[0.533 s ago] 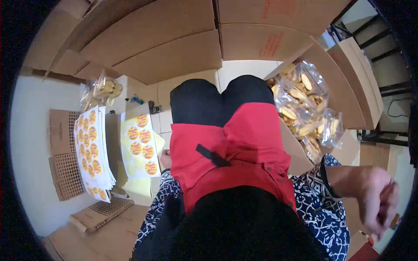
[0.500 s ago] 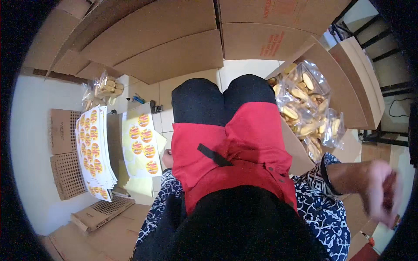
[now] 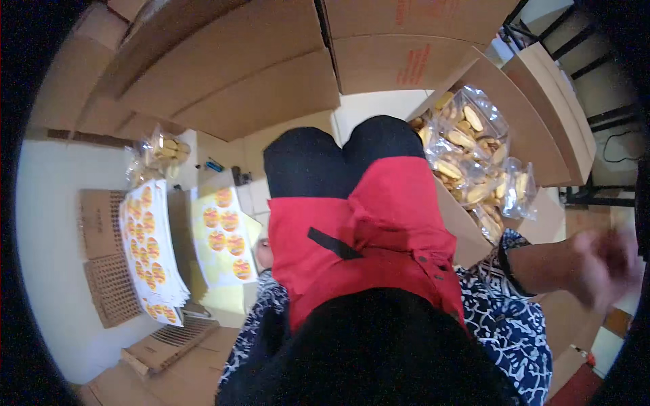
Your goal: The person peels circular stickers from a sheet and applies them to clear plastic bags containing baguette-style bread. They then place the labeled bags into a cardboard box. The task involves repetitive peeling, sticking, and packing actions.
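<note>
My right hand is raised at the far right, beyond the cardboard box, and motion blurs its fingers. Whether it holds anything cannot be made out. Only a small patch of my left hand shows beside my left thigh; its fingers are hidden. Nearest to it lies a sheet of round stickers in orange and yellow, some of its places bare. Further left is a thick stack of similar sticker sheets. An open cardboard box on the right holds several clear plastic bags of oblong golden baked pieces.
Large cardboard boxes stand ahead of my knees. More bagged pieces lie at the far left, near a blue pen-like item. Perforated brown cartons lean on the left wall. A dark metal rack stands at the right.
My right hand has moved up and slightly to the right, still blurred. A little more of my left hand shows beside my thigh. The whole view has tilted slightly.
</note>
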`<state>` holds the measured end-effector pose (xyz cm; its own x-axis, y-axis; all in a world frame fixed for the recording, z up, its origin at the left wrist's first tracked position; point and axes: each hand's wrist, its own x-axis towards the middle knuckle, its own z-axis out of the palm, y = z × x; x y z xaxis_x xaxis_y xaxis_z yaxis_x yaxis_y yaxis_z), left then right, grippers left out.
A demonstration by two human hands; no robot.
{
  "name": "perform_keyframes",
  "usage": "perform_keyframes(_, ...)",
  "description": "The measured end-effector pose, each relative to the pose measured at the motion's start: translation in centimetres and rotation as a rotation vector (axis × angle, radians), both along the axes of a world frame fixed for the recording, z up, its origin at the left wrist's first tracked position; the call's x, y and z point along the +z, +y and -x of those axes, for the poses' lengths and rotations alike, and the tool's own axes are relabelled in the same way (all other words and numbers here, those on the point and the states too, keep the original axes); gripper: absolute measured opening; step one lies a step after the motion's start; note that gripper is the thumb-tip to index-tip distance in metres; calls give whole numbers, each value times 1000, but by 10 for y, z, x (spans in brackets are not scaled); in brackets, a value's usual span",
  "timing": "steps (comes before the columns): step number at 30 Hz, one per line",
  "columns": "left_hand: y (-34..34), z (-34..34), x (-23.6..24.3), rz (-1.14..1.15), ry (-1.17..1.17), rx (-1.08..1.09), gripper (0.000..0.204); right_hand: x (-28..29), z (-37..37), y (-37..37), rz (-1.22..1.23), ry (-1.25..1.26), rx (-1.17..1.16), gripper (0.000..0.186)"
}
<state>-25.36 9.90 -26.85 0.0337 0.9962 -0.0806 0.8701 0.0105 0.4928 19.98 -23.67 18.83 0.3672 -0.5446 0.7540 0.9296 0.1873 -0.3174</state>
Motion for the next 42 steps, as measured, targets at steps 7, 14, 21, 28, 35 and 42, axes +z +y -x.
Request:
perform_keyframes(7,-4,-19,-1,5,-4,82,27,-9,9,29,677,456,117,22)
perform_keyframes(14,-12,-5,-1,-133,27,26,26,9,-2,15,-89,-77,-94,31)
perform_keyframes(21,0,0,-19,31,-38,28,22,15,16,19,-219,-235,-364,36)
perform_keyframes(28,-10,-10,-18,-59,36,71,21,-7,17,36,504,100,-37,30)
perform_keyframes(35,-5,26,-43,10,13,53,19,-2,2,30,161,-76,28,28)
perform_keyframes(42,-12,-12,-25,46,77,36,21,-3,21,25,-257,-151,511,25)
